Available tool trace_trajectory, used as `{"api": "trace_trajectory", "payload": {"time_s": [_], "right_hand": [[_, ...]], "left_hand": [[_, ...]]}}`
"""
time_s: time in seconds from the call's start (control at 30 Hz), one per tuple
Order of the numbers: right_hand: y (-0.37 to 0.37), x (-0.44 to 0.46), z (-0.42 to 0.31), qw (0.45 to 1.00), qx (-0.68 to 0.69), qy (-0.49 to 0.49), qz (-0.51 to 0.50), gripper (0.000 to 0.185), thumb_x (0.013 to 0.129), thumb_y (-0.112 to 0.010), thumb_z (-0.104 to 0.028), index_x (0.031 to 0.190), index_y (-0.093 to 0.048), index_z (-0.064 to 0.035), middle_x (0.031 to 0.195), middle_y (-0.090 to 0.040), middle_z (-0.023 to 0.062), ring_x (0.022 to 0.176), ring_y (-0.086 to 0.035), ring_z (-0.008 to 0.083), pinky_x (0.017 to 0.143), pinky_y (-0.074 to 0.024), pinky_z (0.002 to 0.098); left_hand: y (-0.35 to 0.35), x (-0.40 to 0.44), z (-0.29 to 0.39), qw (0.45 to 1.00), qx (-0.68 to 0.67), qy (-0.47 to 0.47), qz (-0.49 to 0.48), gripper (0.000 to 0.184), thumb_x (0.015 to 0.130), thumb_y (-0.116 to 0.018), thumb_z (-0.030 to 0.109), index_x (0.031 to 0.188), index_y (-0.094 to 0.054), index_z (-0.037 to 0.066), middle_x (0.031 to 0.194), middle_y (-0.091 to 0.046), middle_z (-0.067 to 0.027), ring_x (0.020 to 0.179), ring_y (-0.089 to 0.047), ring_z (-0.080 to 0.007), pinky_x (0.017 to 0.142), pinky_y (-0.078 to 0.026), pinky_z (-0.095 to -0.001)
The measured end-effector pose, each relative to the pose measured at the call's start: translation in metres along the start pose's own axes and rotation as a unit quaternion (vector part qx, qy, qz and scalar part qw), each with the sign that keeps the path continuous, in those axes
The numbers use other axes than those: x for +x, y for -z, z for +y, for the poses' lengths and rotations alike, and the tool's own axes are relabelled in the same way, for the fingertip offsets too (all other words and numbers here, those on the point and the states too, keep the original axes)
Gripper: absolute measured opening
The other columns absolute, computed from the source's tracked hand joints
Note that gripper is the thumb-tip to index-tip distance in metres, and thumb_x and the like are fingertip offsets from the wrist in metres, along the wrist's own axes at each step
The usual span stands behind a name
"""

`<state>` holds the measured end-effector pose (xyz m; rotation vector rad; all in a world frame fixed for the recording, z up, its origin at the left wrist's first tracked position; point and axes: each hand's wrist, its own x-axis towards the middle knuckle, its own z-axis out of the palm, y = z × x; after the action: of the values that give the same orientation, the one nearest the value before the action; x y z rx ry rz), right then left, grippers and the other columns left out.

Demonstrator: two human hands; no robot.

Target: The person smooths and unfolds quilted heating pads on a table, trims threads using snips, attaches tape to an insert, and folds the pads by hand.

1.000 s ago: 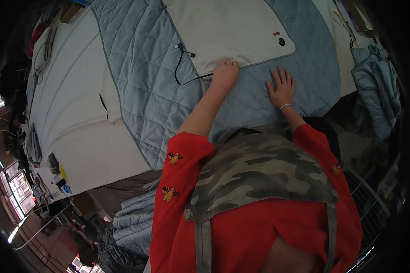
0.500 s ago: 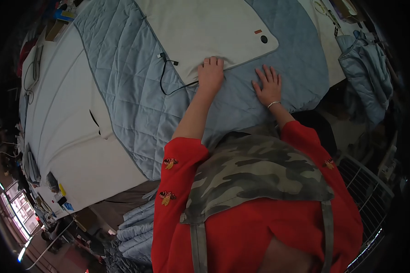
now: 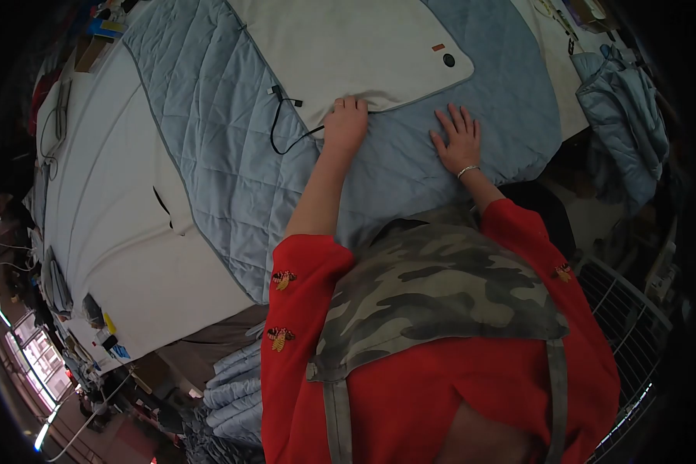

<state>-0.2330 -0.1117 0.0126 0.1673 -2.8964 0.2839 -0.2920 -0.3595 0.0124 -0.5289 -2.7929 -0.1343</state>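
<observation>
A large blue quilted fabric piece (image 3: 209, 131) lies spread over the worktable, with a white fabric panel (image 3: 356, 46) on top of it. The panel has a dark round spot (image 3: 449, 60) and a small orange tag (image 3: 438, 48) near its rounded corner. At the panel's lower edge, my left hand (image 3: 346, 124) is closed on the fabric, which creases by the fingertips; the thumb is hidden. A black cable (image 3: 275, 139) with small connectors runs out beside that hand. My right hand (image 3: 462, 141) rests flat on the blue fabric, fingers spread, holding nothing.
White cloth (image 3: 116, 232) covers the table to the left. Scissors (image 3: 547, 9) lie at the far right, above a bunched blue garment (image 3: 622, 116) hanging over the edge. Folded blue pieces (image 3: 236, 394) are stacked below, and a wire basket (image 3: 626, 309) stands at my right.
My left hand has slid slightly left along the panel's lower edge, and the fabric there is now more creased. My right hand stays flat in nearly the same place.
</observation>
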Motion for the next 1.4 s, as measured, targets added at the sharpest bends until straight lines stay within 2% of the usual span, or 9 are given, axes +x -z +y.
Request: {"api": "trace_trajectory", "payload": {"time_s": [0.3,0.83,0.93,1.03,1.1,1.13,1.2,1.3,1.4], "right_hand": [[0.0,0.0,0.0,1.0,-0.003,-0.003,-0.002,0.044,0.079,-0.054,-0.041,0.12,-0.05,-0.0246,0.134,-0.037,0.0014,0.126,-0.028,0.0252,0.103,-0.0175,0.0489],[0.0,0.001,-0.001,1.0,-0.002,-0.003,0.0,0.044,0.08,-0.053,-0.041,0.121,-0.049,-0.0254,0.134,-0.037,0.0011,0.127,-0.027,0.0245,0.103,-0.0174,0.0487],[0.001,0.002,0.0,1.0,-0.005,-0.005,-0.003,0.044,0.079,-0.054,-0.041,0.121,-0.049,-0.0254,0.134,-0.037,0.0011,0.127,-0.028,0.0244,0.103,-0.0176,0.0488],[-0.001,0.001,0.0,1.0,-0.006,-0.006,0.0,0.045,0.079,-0.054,-0.041,0.121,-0.049,-0.0255,0.133,-0.038,0.001,0.126,-0.029,0.0244,0.103,-0.0176,0.0485],[-0.003,0.001,0.003,1.0,0.002,0.0,0.006,0.045,0.079,-0.054,-0.04,0.121,-0.049,-0.0254,0.133,-0.038,0.0006,0.126,-0.029,0.0241,0.104,-0.0176,0.0481],[-0.002,-0.001,0.003,1.0,0.003,-0.004,0.004,0.045,0.079,-0.054,-0.04,0.121,-0.049,-0.0254,0.133,-0.038,0.0006,0.126,-0.029,0.0241,0.104,-0.0176,0.0481],[-0.001,0.001,0.002,1.0,0.008,0.001,0.005,0.045,0.079,-0.055,-0.04,0.121,-0.049,-0.0249,0.133,-0.038,0.0001,0.126,-0.03,0.0236,0.104,-0.018,0.0476],[0.0,0.002,0.003,1.0,0.011,0.012,0.001,0.045,0.079,-0.054,-0.04,0.121,-0.049,-0.0243,0.133,-0.038,-0.0004,0.125,-0.03,0.0232,0.104,-0.0186,0.0472],[0.001,0.002,0.003,1.0,0.014,0.014,0.001,0.045,0.079,-0.055,-0.04,0.121,-0.049,-0.024,0.133,-0.039,-0.0006,0.125,-0.031,0.0233,0.104,-0.019,0.047]], "left_hand": [[0.002,0.0,-0.005,0.996,0.038,-0.08,-0.031,0.009,0.071,-0.053,0.011,0.078,-0.052,0.006,0.08,-0.053,-0.0076,0.079,-0.057,-0.0216,0.052,-0.052,-0.0304],[-0.001,0.012,-0.002,0.996,0.01,-0.076,-0.053,0.008,0.071,-0.053,0.011,0.074,-0.056,0.004,0.075,-0.055,-0.01,0.073,-0.058,-0.023,0.052,-0.052,-0.0317],[-0.002,0.018,0.003,0.995,0.034,-0.046,-0.084,0.008,0.073,-0.051,0.01,0.08,-0.053,0.006,0.081,-0.054,-0.0085,0.077,-0.058,-0.0225,0.051,-0.052,-0.0311],[0.006,0.008,-0.005,0.999,-0.036,-0.001,-0.036,0.018,0.071,-0.055,0.011,0.088,-0.054,0.009,0.088,-0.053,-0.0074,0.084,-0.056,-0.0235,0.057,-0.05,-0.0342],[0.008,-0.003,-0.012,0.988,-0.11,0.094,-0.049,0.03,0.066,-0.061,0.012,0.095,-0.052,0.012,0.097,-0.051,-0.0046,0.094,-0.051,-0.0242,0.072,-0.045,-0.0369],[0.013,-0.01,-0.015,0.988,-0.111,0.092,-0.053,0.03,0.066,-0.061,0.012,0.095,-0.052,0.012,0.097,-0.051,-0.0046,0.094,-0.051,-0.0242,0.072,-0.045,-0.0369],[0.024,-0.022,-0.023,0.973,-0.13,0.191,-0.022,0.04,0.059,-0.067,0.013,0.097,-0.052,0.013,0.1,-0.051,-0.0036,0.098,-0.047,-0.0248,0.082,-0.038,-0.0384],[0.028,-0.039,-0.036,0.964,-0.112,0.243,0.011,0.049,0.057,-0.068,0.013,0.103,-0.051,0.015,0.106,-0.052,-0.0044,0.105,-0.046,-0.025,0.087,-0.037,-0.0396],[0.033,-0.042,-0.04,0.95,-0.16,0.267,0.01,0.052,0.054,-0.072,0.018,0.102,-0.052,0.014,0.106,-0.051,-0.0024,0.104,-0.046,-0.024,0.084,-0.037,-0.0387]]}}
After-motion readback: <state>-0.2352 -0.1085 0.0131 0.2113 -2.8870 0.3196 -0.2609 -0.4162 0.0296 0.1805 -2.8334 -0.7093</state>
